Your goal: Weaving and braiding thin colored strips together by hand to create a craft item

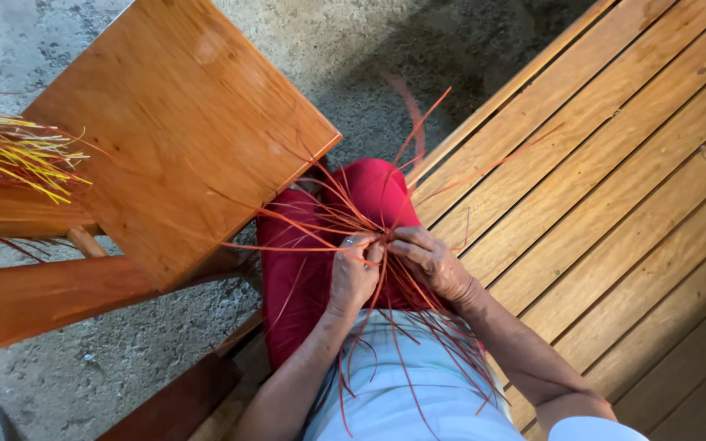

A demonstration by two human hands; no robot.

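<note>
Over my lap, in red trousers (300,261), both hands meet on a bunch of thin red-orange strands (345,214). My left hand (355,273) pinches the strands between thumb and fingers. Right beside it, touching it, my right hand (428,260) grips the same bunch. Loose strand ends fan out upward toward the floor and trail down over my white shirt (406,392). The exact crossing point is hidden under my fingers.
A wooden chair seat (181,122) stands at upper left, with a bundle of yellow and red strands (14,155) lying at its left edge. A slatted wooden bench (614,188) runs along the right. Grey concrete floor (353,49) lies beyond.
</note>
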